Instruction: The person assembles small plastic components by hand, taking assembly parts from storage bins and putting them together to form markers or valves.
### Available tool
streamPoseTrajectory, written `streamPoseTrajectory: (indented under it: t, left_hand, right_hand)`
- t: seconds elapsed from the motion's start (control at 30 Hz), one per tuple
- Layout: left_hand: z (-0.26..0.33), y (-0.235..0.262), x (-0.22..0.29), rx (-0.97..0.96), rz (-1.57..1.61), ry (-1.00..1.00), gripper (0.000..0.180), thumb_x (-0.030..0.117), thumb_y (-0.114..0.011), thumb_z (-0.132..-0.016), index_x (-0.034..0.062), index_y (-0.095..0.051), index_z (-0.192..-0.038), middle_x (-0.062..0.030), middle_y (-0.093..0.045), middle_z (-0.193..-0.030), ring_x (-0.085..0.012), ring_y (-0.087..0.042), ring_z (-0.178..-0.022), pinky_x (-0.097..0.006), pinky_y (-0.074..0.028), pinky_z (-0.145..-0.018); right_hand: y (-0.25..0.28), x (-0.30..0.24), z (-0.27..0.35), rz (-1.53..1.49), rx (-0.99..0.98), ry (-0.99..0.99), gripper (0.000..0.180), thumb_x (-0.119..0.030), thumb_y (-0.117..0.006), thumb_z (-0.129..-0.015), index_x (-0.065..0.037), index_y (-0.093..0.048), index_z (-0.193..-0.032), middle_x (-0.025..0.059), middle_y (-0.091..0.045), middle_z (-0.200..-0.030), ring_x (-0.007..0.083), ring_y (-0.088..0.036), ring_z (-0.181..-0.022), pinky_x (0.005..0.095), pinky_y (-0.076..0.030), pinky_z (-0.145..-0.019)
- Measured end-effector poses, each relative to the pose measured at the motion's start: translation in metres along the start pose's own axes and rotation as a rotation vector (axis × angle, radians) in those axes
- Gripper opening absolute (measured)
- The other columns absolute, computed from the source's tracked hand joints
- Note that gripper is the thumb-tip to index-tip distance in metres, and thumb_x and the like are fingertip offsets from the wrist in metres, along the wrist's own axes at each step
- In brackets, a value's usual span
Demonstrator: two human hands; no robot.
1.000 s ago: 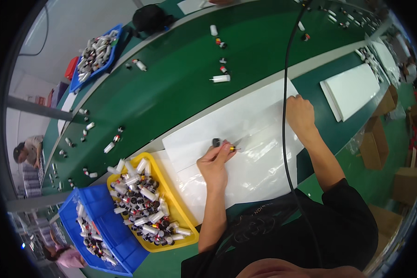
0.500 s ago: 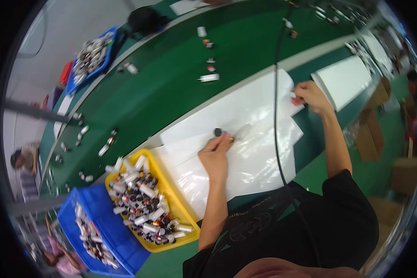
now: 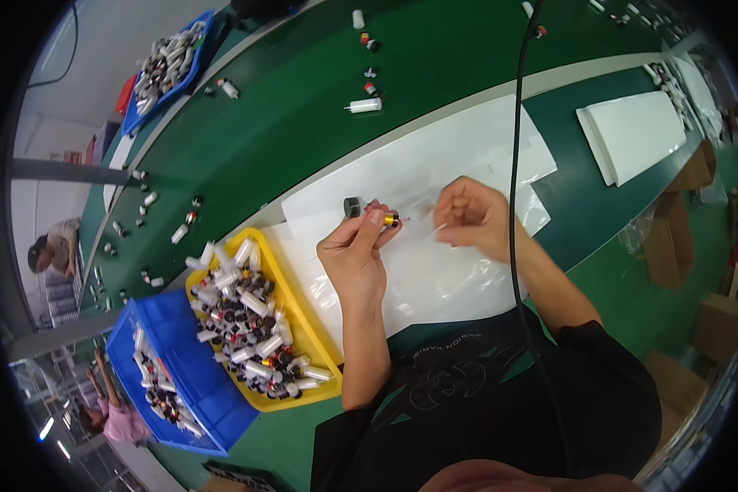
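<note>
Head view shows that the right hand point(image 3: 473, 220) has come back from far out on the white sheet point(image 3: 435, 164), where it was 1 second ago, and now sits just beside the left hand point(image 3: 357, 250). This suggests that it fetched a part and that the 2 pieces are about to be joined, though this is only my judgement.

The left hand has stayed almost in the same place, just to the right of the yellow bin point(image 3: 303, 320). Its fingers are closed narrowly around a small vial piece with a gold band point(image 3: 390, 220), and a dark cap point(image 3: 352, 206) lies touching or very near its fingertips, on the sheet. The right hand pinches something thin and pale point(image 3: 439, 227); it is too small to say what it is.

Both forearms rise from the lower edge and bend toward each other above the sheet, wrists low. Beyond the yellow bin, further from the hands, a blue bin point(image 3: 213, 394) holds more vials.
</note>
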State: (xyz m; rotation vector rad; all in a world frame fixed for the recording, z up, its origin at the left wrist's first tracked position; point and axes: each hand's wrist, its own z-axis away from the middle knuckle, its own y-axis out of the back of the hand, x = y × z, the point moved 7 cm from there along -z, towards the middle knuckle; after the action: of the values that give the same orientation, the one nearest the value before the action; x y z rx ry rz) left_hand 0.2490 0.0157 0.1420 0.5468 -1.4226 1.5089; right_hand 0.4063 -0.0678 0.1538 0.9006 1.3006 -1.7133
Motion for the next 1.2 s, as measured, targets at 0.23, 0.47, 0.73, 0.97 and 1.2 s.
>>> streamPoseTrajectory:
  t: [0.23,0.47,0.73,0.97,1.2]
  left_hand:
    - [0.006,0.007,0.026,0.008,-0.205,-0.159,0.007,-0.003,-0.069,-0.080,-0.0072,-0.069,-0.086,-0.0123,-0.066,-0.084,-0.0173,-0.064,-0.077,-0.030,-0.059,-0.069]
    - [0.017,0.009,0.032,-0.033,-0.174,-0.171,0.006,-0.004,-0.069,-0.080,-0.0063,-0.070,-0.086,-0.0113,-0.066,-0.085,-0.0160,-0.063,-0.075,-0.026,-0.055,-0.066]
    - [0.036,-0.011,0.055,-0.230,-0.042,-0.227,0.027,-0.016,-0.070,-0.071,-0.0056,-0.068,-0.096,-0.0178,-0.064,-0.100,-0.0220,-0.064,-0.089,-0.031,-0.060,-0.074]
    - [0.039,0.001,0.054,-0.336,0.052,-0.267,0.033,-0.014,-0.080,-0.059,-0.0097,-0.067,-0.089,-0.0174,-0.065,-0.092,-0.0249,-0.067,-0.085,-0.034,-0.058,-0.074]
    - [0.047,-0.025,0.056,-0.555,-0.162,-0.116,0.035,-0.015,-0.073,-0.068,-0.0121,-0.062,-0.101,-0.0240,-0.067,-0.093,-0.0250,-0.068,-0.086,-0.033,-0.058,-0.078]
  right_hand:
    - [-0.089,-0.068,0.007,1.022,-0.044,0.841,0.050,0.000,-0.073,-0.068,-0.006,-0.055,-0.114,0.0013,-0.063,-0.079,0.0179,-0.056,-0.067,0.0298,-0.047,-0.059]
    - [-0.092,-0.069,0.002,1.049,-0.035,0.844,0.051,0.000,-0.073,-0.068,-0.006,-0.054,-0.115,0.0015,-0.063,-0.078,0.0207,-0.055,-0.070,0.0307,-0.048,-0.060]
    - [-0.088,-0.078,0.009,0.784,-0.024,0.684,0.043,-0.003,-0.073,-0.074,-0.006,-0.055,-0.113,0.0017,-0.063,-0.079,0.0177,-0.058,-0.072,0.0285,-0.046,-0.064]
    - [-0.079,-0.083,0.000,0.656,-0.024,0.518,0.045,-0.016,-0.082,-0.068,-0.008,-0.060,-0.106,0.0009,-0.066,-0.087,0.0119,-0.057,-0.071,0.0248,-0.042,-0.063]
    - [-0.072,-0.063,-0.020,0.664,-0.526,-0.006,0.030,-0.015,-0.086,-0.058,-0.009,-0.068,-0.081,-0.0019,-0.065,-0.081,0.0111,-0.056,-0.073,0.0265,-0.039,-0.069]
